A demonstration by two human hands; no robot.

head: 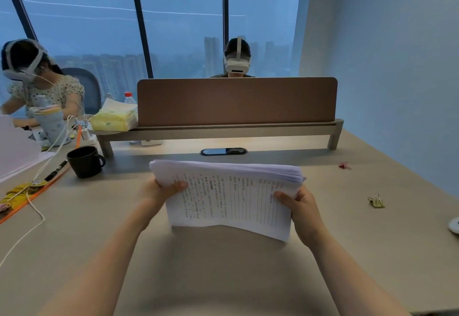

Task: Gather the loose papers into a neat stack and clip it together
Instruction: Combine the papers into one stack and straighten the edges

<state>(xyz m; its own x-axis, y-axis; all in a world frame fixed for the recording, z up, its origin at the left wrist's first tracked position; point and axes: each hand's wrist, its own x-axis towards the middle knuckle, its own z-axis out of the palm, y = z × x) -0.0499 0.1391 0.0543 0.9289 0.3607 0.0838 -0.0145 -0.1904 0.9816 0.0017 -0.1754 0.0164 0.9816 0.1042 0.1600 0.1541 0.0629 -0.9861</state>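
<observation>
A thick stack of printed white papers [228, 196] stands nearly upright on its lower edge on the beige desk [223, 266], printed side toward me. My left hand [159, 191] grips its left edge with the thumb across the front sheet. My right hand [301, 207] grips the right edge the same way. The top edges of the sheets are roughly level and fan slightly at the upper right. A gold binder clip [375, 201] lies on the desk to the right of the stack. A small pink binder clip [344, 165] lies farther back on the right.
A black mug [85, 161] and a black pen [56, 170] sit at the left, beside white cables [37, 212] and an orange strip with yellow packets. A brown divider panel [237, 101] on a shelf closes the desk's far side. Two persons with headsets sit beyond.
</observation>
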